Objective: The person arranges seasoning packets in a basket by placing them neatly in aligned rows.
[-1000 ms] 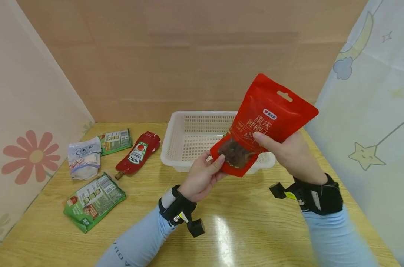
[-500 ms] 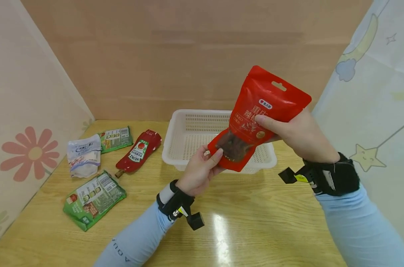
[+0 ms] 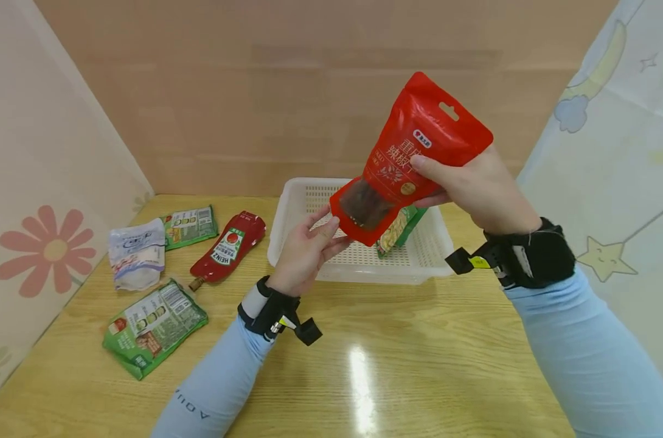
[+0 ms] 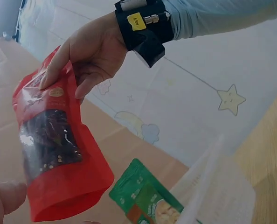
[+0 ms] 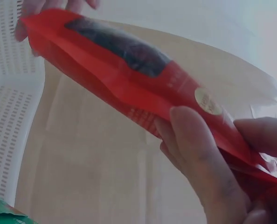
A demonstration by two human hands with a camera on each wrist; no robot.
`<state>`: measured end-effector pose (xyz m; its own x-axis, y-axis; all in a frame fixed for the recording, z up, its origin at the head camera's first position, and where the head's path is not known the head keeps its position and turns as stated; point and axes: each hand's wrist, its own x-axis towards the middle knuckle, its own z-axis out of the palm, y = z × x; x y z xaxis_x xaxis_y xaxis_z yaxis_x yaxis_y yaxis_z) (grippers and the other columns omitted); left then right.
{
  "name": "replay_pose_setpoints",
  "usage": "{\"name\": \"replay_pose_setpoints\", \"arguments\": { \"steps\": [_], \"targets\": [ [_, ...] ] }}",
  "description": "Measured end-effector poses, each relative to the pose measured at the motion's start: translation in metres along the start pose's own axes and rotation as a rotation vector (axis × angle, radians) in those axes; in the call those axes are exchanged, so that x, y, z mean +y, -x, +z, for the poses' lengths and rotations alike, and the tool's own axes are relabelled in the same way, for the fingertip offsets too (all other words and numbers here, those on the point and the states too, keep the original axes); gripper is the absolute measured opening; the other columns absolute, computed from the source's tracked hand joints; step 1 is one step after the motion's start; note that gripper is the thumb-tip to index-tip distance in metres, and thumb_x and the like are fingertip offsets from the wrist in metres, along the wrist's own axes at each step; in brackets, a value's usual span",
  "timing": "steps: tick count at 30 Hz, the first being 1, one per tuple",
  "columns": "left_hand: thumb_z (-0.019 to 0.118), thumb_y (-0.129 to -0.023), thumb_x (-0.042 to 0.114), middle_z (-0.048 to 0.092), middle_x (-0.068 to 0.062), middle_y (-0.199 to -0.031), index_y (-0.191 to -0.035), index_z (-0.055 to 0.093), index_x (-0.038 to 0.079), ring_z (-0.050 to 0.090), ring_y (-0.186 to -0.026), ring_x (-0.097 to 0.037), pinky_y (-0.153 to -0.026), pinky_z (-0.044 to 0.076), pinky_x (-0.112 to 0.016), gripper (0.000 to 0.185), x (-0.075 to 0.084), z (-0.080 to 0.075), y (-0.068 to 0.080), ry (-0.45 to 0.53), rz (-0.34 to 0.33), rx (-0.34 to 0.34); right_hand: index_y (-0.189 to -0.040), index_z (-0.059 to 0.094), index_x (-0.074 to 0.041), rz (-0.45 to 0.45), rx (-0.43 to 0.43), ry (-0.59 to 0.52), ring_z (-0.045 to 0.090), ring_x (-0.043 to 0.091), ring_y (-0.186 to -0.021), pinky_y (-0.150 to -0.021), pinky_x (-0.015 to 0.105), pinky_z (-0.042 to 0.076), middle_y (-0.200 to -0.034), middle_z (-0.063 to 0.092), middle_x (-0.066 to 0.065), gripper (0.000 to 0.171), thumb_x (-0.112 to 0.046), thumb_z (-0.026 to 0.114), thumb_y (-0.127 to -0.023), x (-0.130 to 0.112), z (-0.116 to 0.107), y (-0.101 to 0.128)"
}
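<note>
Your right hand (image 3: 474,185) holds the red pouch (image 3: 410,158) raised above the white basket (image 3: 288,225) at the far middle of the bench (image 3: 397,365); its grip is closed on the pouch's upper part, thumb on the printed face and fingers behind, as the right wrist view also shows. Your left hand (image 3: 304,252) sits just below the pouch's lower corner, fingers relaxed and extended; whether the fingertips (image 3: 331,224) touch the corner or stand just apart cannot be told; its grip is released. The step in hand appears to be the transfer of the pouch towards the basket, held in one hand alone; judged from here, the next move calls for lowering the pouch over the near rim and laying it beside the green packet in the basket (image 3: 402,225), then releasing the right grip. Count: one red pouch, in hand; one white basket; one green packet inside it; to the left on the bench, two green packets (image 3: 153,328) (image 3: 189,227), one white pouch (image 3: 137,255) and one ketchup pouch (image 3: 227,248).
</note>
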<state>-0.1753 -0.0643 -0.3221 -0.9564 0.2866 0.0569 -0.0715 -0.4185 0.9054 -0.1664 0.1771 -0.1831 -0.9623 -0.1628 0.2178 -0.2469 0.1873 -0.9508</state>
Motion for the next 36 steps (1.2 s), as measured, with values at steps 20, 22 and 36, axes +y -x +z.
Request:
{"name": "replay_pose_setpoints", "arguments": {
  "steps": [20,22,36],
  "targets": [
    [0.058,-0.102,0.019,0.057,-0.012,-0.131,-0.139,0.055,0.006,0.062,-0.110,-0.031,-0.089,0.054,-0.031,0.040,0.043,-0.068,-0.004,-0.661,0.263,0.269,-0.143,0.040,-0.003,0.197,0.085,0.297,0.054,0.034,-0.117,-0.076,0.037,0.058,-0.138,0.052,0.015,0.055,-0.027,0.063,-0.098,0.065,0.017,-0.041],
    [0.056,-0.102,0.022,0.056,-0.012,-0.134,-0.140,0.055,0.007,0.060,-0.113,-0.031,-0.091,0.053,-0.032,0.041,0.045,-0.079,-0.006,-0.698,0.226,0.294,-0.141,0.040,-0.001,0.228,0.096,0.320,0.056,0.036,-0.113,-0.076,0.037,0.058,-0.137,0.052,0.017,0.052,-0.026,0.059,-0.100,0.073,0.021,-0.045],
    [0.053,-0.104,0.024,0.056,-0.015,-0.134,-0.146,0.049,0.008,0.058,-0.099,-0.021,-0.080,0.053,-0.019,0.045,0.038,-0.108,-0.020,-0.692,-0.017,0.330,-0.143,0.037,0.008,0.332,0.064,0.459,0.066,0.040,-0.102,-0.072,0.035,0.059,-0.136,0.052,0.025,0.048,-0.023,0.041,-0.106,0.098,0.038,-0.063]
  ]
}}
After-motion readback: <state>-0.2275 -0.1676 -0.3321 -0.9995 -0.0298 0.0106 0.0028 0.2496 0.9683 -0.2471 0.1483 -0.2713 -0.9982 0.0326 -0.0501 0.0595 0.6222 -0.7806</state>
